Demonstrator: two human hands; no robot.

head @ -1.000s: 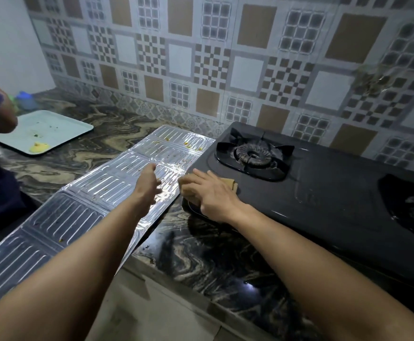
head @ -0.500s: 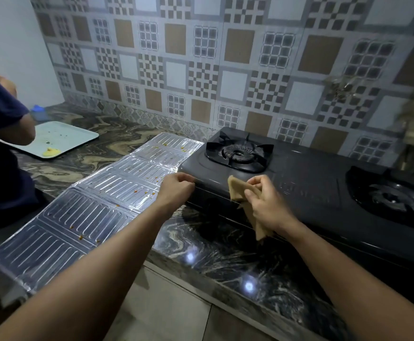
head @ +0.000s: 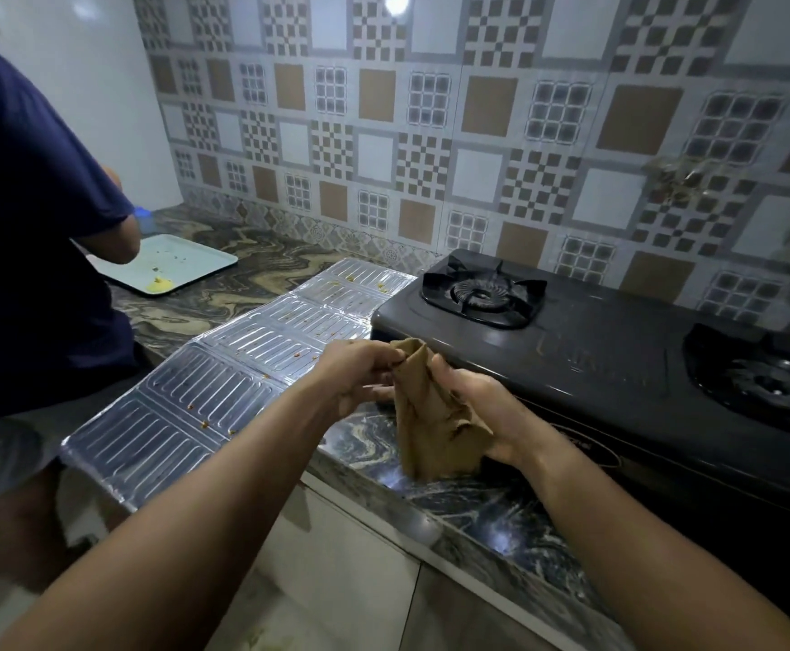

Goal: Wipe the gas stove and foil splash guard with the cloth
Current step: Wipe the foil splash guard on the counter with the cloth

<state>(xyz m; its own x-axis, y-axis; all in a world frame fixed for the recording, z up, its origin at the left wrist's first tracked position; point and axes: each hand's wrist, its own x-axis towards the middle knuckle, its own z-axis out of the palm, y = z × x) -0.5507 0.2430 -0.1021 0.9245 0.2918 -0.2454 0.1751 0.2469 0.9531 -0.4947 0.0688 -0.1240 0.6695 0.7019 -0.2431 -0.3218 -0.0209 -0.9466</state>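
Cloth (head: 430, 415), soft and limp, is held bunched between left hand (head: 360, 373) and right hand (head: 482, 411), both gripping it; foil splash guard (head: 223, 382) lies left, gas stove (head: 618, 368) right.

A wall of square patterned tiles (head: 430, 133) in brown, white and grey check and grid motifs runs behind the dark marbled stone counter (head: 252, 270), with a narrow ornamental border strip along its foot. At the upper left the tiling meets a plain white painted wall (head: 101, 86). A bright spot of light reflects off the tiles near the top edge. Small glints also shine on the counter's polished front edge. Below the counter are pale cabinet fronts (head: 336, 556). The room is dim, with a bluish cast.
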